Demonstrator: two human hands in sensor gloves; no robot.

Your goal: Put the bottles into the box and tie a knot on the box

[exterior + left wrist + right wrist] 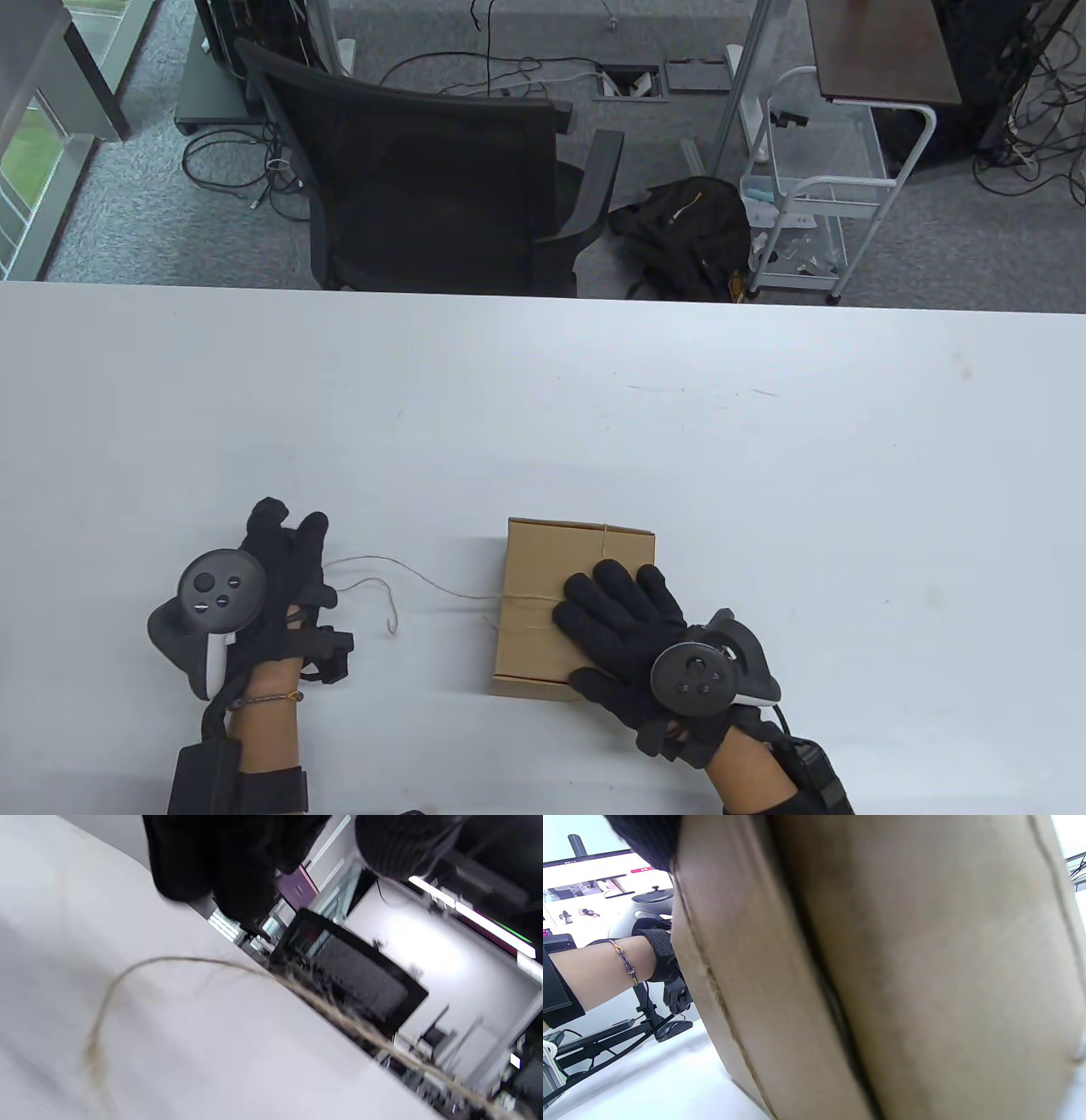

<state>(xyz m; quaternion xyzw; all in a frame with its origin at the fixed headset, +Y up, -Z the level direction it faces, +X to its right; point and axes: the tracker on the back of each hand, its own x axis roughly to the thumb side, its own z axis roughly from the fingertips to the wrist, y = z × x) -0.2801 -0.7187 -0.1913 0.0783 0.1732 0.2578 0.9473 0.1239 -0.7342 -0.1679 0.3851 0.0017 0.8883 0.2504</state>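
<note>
The closed cardboard box (551,607) sits near the table's (594,407) near edge, a little right of centre, with wide bare tabletop beyond it and to its right. The right hand (624,624) lies flat on the box's top, fingers straight and spread, pressing rather than gripping. Twine (424,586) wraps the box and runs left across the table to the left hand (284,564), which stands well apart from the box with fingers curled, apparently pinching the twine. The left wrist view shows the twine (322,1007) running taut past the blurred fingers (237,866), with a loose end curling off; the right wrist view shows only the box's side (882,984) up close.
</note>
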